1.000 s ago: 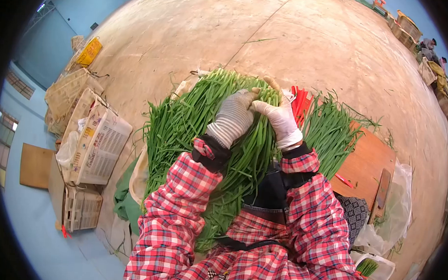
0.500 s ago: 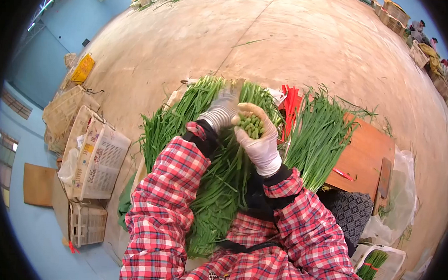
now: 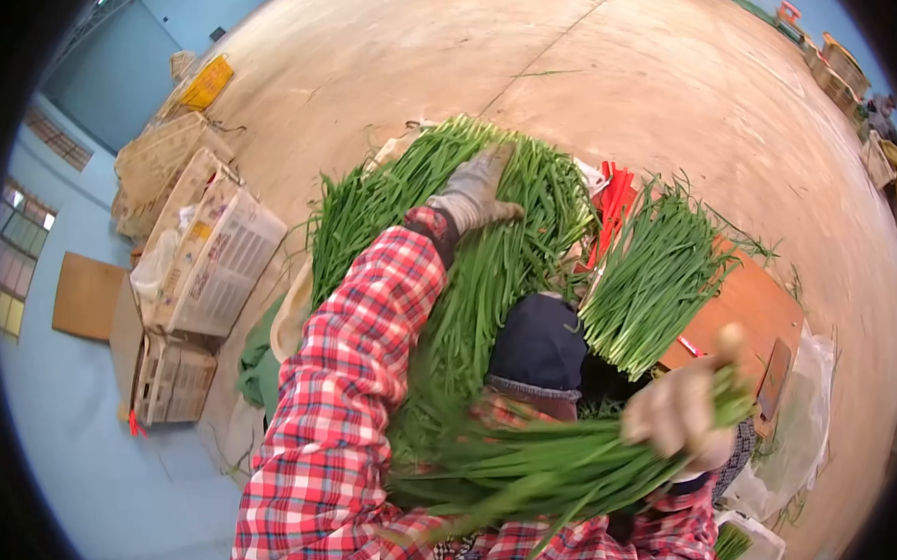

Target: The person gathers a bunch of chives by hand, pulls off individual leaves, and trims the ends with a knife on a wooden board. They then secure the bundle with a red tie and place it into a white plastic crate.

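My left hand, in a greyish glove, lies on the big pile of chives with its fingers stretched out and the thumb apart. A bunch of chives is gripped in my gloved right hand, low on the right. Its stem ends stick out past the fist and its leaves trail leftward over my lap, blurred by motion. Beyond that fist, a second stack of chives lies with pale stems toward me. Red strips sit between the pile and the stack.
An orange-brown board bears a dark flat strip, with a clear plastic bag beside it. White crates stand at left by the blue wall. A white basket holding chives is at lower right.
My right hand has swung down and right, carrying the bunch of chives from above the pile toward my right side. My left hand now rests on the pile, and the view has shifted.
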Motion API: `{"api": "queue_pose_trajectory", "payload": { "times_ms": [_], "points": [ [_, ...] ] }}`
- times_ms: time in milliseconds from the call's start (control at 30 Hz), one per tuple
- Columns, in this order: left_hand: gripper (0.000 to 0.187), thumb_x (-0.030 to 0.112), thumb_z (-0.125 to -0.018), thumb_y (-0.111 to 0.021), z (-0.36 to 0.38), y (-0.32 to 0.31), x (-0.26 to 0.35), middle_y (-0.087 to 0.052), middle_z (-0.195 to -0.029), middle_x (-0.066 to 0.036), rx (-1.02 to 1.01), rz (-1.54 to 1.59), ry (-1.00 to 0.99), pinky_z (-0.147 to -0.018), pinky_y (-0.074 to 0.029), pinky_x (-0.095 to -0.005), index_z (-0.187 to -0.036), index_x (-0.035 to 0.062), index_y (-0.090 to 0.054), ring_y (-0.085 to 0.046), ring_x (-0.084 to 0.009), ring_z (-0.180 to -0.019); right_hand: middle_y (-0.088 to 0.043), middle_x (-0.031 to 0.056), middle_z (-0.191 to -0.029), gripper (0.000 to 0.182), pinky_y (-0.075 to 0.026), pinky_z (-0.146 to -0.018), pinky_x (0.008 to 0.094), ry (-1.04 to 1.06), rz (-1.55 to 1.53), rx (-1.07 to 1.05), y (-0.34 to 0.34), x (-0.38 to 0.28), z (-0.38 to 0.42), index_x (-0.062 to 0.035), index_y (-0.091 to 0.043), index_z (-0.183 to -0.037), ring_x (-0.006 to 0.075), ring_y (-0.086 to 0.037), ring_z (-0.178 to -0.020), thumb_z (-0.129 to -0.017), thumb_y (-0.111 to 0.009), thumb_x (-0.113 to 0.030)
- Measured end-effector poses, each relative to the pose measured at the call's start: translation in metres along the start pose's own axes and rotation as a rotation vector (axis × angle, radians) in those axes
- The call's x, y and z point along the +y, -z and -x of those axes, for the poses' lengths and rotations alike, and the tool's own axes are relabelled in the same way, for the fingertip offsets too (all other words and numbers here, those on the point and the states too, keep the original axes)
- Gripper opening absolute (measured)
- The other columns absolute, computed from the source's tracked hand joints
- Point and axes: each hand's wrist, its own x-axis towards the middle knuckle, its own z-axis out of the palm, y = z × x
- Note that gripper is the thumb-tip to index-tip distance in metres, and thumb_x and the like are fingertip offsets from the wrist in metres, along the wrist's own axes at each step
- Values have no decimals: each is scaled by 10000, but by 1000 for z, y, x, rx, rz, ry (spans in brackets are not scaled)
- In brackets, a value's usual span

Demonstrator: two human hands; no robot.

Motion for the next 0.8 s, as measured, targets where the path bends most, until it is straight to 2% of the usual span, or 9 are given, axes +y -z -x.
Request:
{"api": "queue_pose_trajectory", "payload": {
  "times_ms": [167, 300, 367, 433, 500, 533, 600, 667, 800],
  "points": [
    [802, 439, -799, -683, 17, 22, -3, -405, -1441, -214, 239, 255, 105, -1110, -321, -388, -1440, 84, -359, -390, -352, -1333, -402, -63, -777, 773, -356, -670, 247, 215, 448, 445, -24, -127, 72, -20, -119, -1511, 47, -389, -663, -886, -574, -8],
    [318, 239, -833, -658, 33, 68, 56, -664, -1059, -178, 801, 345, -8, -895, -489, -390, -1049, 6, -644, -625, -306, -1010, -494, -10, -939, 722, -466, -826, 250, 202, 649, 412, -43, -231, 125, 54, -197, -1470, 90, -507, -797, -854, -573, 24],
    [335, 157, -837, -664, 62, 84, 112, -652, -1101, -176, 590, 609, -173, -873, -500, -370, -1116, -21, -612, -617, -278, -1033, -563, 78, -1115, 583, -488, -881, 298, 226, 1153, 853, -46, -288, 156, 67, -332, -1401, 176, -583, -923, -873, -565, -22],
    [558, 304, -846, -694, 115, 54, 164, -596, -1229, -181, 197, 1518, -977, -890, -492, -390, -1270, -18, -525, -591, -275, -1079, -590, 146, -1187, 459, -492, -903, 367, 225, 1384, 983, -44, -286, 138, 35, -460, -1320, 247, -607, -1004, -895, -544, -118],
    [444, 360, -891, -656, 148, 88, 239, -681, -1031, -156, -501, 1318, -958, -826, -495, -329, -1109, -26, -633, -623, -177, -952, -597, 205, -1208, 389, -487, -909, 446, 283, 1502, 953, -55, -258, 117, -19, -585, -1233, 310, -605, -1063, -918, -516, -238],
    [374, 339, -926, -607, 162, 69, 264, -700, -950, -119, -577, 1435, -998, -749, -505, -300, -1059, -4, -670, -632, -136, -848, -661, 223, -1008, 360, -527, -809, 421, 471, 1589, 841, -50, -246, 111, 51, -613, -1146, 326, -651, -882, -891, -530, -190],
    [356, 338, -959, -563, 196, 36, 327, -717, -834, -79, -807, 1520, -1149, -671, -524, -258, -980, 16, -715, -661, -116, -740, -657, 215, -1020, 365, -526, -802, 417, 406, 1639, 851, -70, -229, 94, 46, -612, -1151, 316, -645, -873, -887, -536, -195],
    [621, 545, -886, -587, 208, 14, 345, -659, -1094, -170, -1326, 1559, -910, -816, -525, -418, -1209, 15, -597, -647, -262, -964, -647, 177, -1064, 422, -518, -786, 398, 318, 1753, 807, -96, -212, 80, 27, -588, -1207, 280, -639, -845, -878, -638, -231],
    [798, 656, -824, -575, 210, 4, 362, -574, -1237, -190, -1652, 1957, -302, -870, -481, -521, -1304, 24, -498, -589, -335, -1069, -637, 121, -1134, 646, -510, -766, 368, 501, 2237, 309, -121, -128, 83, -16, -497, -1330, 238, -642, -841, -794, -796, -218]
  ]
}}
